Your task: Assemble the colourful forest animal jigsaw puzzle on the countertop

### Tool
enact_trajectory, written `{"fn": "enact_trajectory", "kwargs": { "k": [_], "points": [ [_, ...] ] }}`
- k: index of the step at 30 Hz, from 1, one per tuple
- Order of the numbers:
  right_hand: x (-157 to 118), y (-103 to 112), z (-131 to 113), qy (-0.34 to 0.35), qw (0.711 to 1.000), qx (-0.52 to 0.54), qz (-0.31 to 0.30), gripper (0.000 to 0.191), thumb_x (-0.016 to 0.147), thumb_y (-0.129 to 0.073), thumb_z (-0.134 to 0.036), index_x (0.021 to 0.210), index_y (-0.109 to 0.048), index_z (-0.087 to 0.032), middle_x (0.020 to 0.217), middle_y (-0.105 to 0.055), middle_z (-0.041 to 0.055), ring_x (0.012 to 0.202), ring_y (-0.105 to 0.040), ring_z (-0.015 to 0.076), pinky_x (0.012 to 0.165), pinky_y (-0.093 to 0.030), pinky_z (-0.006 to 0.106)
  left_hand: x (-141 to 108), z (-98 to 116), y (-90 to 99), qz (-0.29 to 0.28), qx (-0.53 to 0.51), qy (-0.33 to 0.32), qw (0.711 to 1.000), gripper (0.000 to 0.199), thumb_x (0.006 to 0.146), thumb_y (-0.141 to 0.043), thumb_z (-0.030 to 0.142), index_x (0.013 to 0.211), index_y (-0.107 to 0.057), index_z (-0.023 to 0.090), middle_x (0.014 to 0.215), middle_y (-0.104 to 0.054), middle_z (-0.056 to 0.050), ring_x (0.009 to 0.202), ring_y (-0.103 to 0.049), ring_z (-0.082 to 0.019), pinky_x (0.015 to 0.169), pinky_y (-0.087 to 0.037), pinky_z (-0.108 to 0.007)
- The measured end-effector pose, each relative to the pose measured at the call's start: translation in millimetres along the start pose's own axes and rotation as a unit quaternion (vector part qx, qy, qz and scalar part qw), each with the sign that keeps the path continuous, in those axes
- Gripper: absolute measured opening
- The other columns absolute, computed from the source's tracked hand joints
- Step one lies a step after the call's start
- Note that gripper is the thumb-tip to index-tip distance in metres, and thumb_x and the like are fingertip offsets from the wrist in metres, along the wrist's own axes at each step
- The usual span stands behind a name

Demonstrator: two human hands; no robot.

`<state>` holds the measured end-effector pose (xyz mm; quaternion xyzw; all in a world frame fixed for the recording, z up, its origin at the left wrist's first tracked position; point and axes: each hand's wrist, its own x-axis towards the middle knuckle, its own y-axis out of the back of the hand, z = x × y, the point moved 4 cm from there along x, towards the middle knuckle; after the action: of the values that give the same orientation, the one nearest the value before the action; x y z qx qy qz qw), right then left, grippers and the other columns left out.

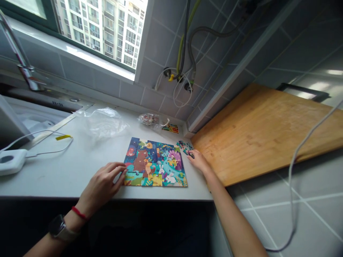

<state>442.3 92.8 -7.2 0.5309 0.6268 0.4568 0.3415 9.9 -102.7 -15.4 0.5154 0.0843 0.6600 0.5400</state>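
A colourful jigsaw puzzle with forest animals lies flat on the white countertop, most of its pieces joined. At its left edge rests my left hand, fingertips touching the border pieces, thumb and fingers loosely apart. Beyond the puzzle's right edge, my right hand has its fingers closed on a small dark puzzle piece. Just past those fingers lies a small heap of loose puzzle pieces. My palm hides part of the counter there.
Behind the puzzle are a crumpled clear plastic bag, a bag of pieces and a small picture card. A wooden board leans close on the right. Leftward are a power socket with its cable and a sink tap.
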Motion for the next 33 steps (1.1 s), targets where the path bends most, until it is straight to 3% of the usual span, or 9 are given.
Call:
{"fn": "enact_trajectory", "kwargs": {
  "k": [6,10,14,22,28,33],
  "points": [
    [46,-3,-4,-0.016,0.999,-0.002,-0.042,0.025,0.065,-0.089,-0.023,0.088,-0.081,-0.016,0.08,-0.078,0.0043,0.077,-0.072,0.0218,0.075,-0.058,0.031,0,1,0.5,-0.008,-0.008,0.007,1.0,0.023,0.107,-0.05,0.035,0.104,-0.068,0.02,0.109,-0.074,-0.008,0.098,-0.07,-0.024,0.088,-0.054,-0.038],
    [55,-3,-6,-0.018,0.998,0.012,-0.051,0.03,0.057,-0.092,-0.016,0.084,-0.08,-0.014,0.07,-0.075,0.0026,0.065,-0.069,0.0188,0.063,-0.056,0.028,1,3,2.7,0.0,-0.011,0.002,1.0,0.023,0.107,-0.049,0.034,0.103,-0.067,0.02,0.108,-0.073,-0.008,0.097,-0.07,-0.024,0.088,-0.054,-0.037],
    [47,6,-11,0.008,0.999,0.01,-0.029,0.029,0.06,-0.087,-0.012,0.088,-0.081,-0.012,0.072,-0.074,0.0048,0.066,-0.069,0.021,0.068,-0.058,0.032,2,4,3.0,-0.002,-0.009,0.006,1.0,0.023,0.108,-0.048,0.034,0.104,-0.066,0.02,0.107,-0.073,-0.008,0.097,-0.07,-0.024,0.088,-0.054,-0.038],
    [9,25,-46,0.139,0.989,0.044,0.012,0.036,0.076,-0.076,-0.019,0.112,-0.077,-0.02,0.109,-0.075,0.0098,0.103,-0.072,0.0255,0.099,-0.057,0.041,1,3,2.6,-0.006,-0.012,0.016,1.0,0.024,0.106,-0.05,0.035,0.102,-0.068,0.02,0.107,-0.074,-0.008,0.097,-0.07,-0.025,0.089,-0.055,-0.04],
    [-18,2,-82,0.221,0.969,0.077,-0.082,0.04,0.077,-0.082,-0.025,0.116,-0.074,-0.021,0.119,-0.076,0.0102,0.111,-0.072,0.0262,0.099,-0.057,0.039,0,3,0.8,-0.014,-0.008,0.019,1.0,0.024,0.107,-0.048,0.035,0.103,-0.067,0.021,0.108,-0.074,-0.009,0.098,-0.07,-0.025,0.09,-0.055,-0.04],
    [-24,-12,-91,0.188,0.969,0.09,-0.13,0.036,0.078,-0.081,-0.024,0.113,-0.076,-0.022,0.109,-0.08,0.0064,0.096,-0.076,0.0233,0.09,-0.059,0.035,1,3,1.8,-0.008,-0.008,0.023,1.0,0.024,0.106,-0.049,0.036,0.102,-0.068,0.021,0.108,-0.074,-0.009,0.097,-0.07,-0.025,0.089,-0.055,-0.039]
  ]
}}
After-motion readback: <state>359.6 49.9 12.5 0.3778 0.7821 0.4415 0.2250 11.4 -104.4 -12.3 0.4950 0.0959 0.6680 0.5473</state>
